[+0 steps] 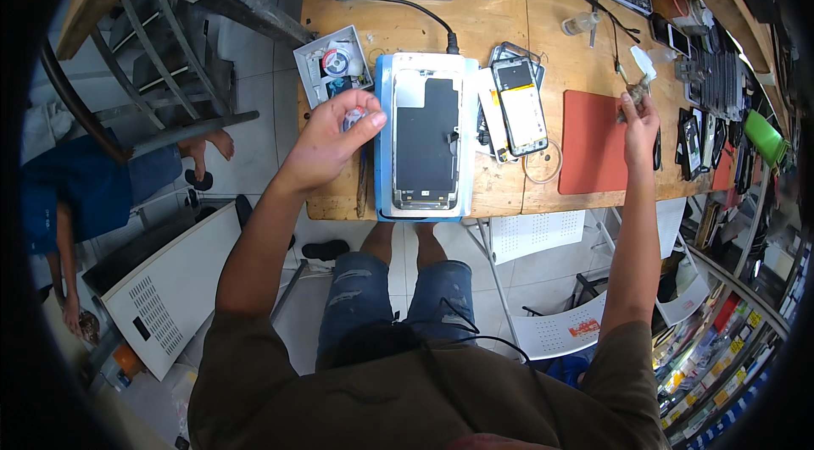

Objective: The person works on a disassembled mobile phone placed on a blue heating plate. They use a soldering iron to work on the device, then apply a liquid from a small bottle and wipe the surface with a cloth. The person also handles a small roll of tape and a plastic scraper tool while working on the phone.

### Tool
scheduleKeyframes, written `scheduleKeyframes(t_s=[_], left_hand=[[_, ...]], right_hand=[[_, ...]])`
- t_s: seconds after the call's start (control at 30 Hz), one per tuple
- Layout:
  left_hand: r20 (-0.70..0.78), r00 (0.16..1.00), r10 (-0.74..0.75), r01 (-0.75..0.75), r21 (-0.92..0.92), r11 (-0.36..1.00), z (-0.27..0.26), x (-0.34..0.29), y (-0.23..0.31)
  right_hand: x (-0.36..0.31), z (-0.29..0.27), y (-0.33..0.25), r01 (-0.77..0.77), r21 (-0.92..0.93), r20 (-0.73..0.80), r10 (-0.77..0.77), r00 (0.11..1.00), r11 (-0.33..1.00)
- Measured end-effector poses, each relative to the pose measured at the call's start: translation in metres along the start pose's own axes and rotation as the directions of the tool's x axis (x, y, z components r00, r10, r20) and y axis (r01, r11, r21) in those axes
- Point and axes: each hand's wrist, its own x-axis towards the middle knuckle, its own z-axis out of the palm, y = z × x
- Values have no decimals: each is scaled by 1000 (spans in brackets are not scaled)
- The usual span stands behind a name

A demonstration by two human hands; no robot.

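My left hand (332,141) is closed round a small round item (353,118) with a white and red face, partly hidden by the fingers. It is just left of a phone display panel (428,145), which lies flat on a blue and white heating plate (383,187). To the far right, my right hand (641,128) pinches a small brownish-grey thing I cannot make out, above the right edge of a red mat (589,145). A whitish piece (643,64) shows just beyond those fingers.
A white tray (305,60) of small parts, including a round spool (336,62), stands behind my left hand. Opened phones (521,107) lie right of the plate. A cable (415,5) runs to the plate's back. At left, another person (93,187) is near.
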Motion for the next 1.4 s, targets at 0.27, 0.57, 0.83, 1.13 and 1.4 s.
scheduleKeyframes(t_s=[0.27,0.57,0.83,1.13,1.4], left_hand=[[-254,967,33,-44,-37,998,-44,27,-9],[-870,488,66,133,149,980,-267,-104,-98],[-801,556,-223,370,-1,929,-134,-223,-190],[-535,728,-427,477,-51,877,54,-205,-143],[-438,898,41,-37,18,999,102,-175,74]], right_hand=[[-37,52,-29,-11,16,-1,11,1000,1000],[-72,90,-41,-83,107,42,79,996,991],[-76,49,-17,-112,128,50,106,993,985],[-114,18,6,-50,184,-22,55,998,982],[-175,-106,-21,-128,530,-154,243,958,838]])
